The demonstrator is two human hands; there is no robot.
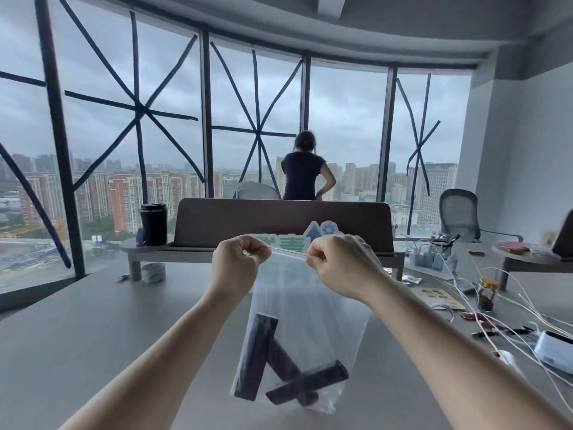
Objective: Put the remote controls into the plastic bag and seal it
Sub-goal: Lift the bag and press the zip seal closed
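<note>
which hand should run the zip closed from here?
Probably right. Both hands pinch the plastic bag at its top strip, the left hand at the end, the right hand further along, free to slide. Three remote controls are already inside.

Behind the plastic bag (305, 308) a green-lettered sign (290, 242) is half hidden by both hands, its characters unreadable. Inside the bag, the remote controls (279, 364) overlap, hiding their buttons. Right of the bag, a white device (555, 349) is cut off by the frame edge.
</note>
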